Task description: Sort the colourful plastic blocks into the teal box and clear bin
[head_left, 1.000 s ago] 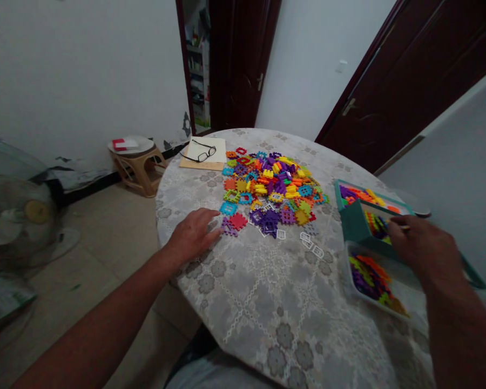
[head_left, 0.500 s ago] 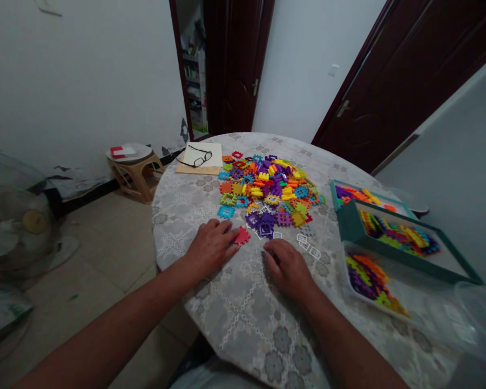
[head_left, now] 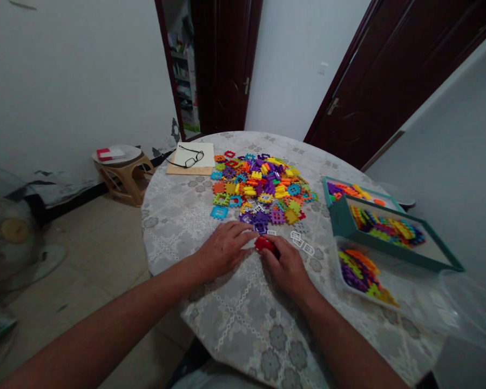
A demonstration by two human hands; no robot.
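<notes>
Between the thumb and fingers of my right hand is a red notched building piece, held just above the tablecloth. My left hand is to the left of it, palm down with fingers stretched toward the piece; whether its fingertips touch the piece is unclear. Just beyond my hands lies a purple window-like piece, at the near edge of a heap of colourful interlocking pieces. White frame pieces rest flat to the right of the heap.
On the right stand a green box and a clear plastic tub, both holding more pieces. A green lid with pieces lies behind them. Eyeglasses rest on a pale board at the back left. A stool stands beyond the round table.
The red piece has left the spot by my left fingers and is now in my right hand, tilted up. My left hand has moved right, closer to my right hand. The view has shifted slightly.
</notes>
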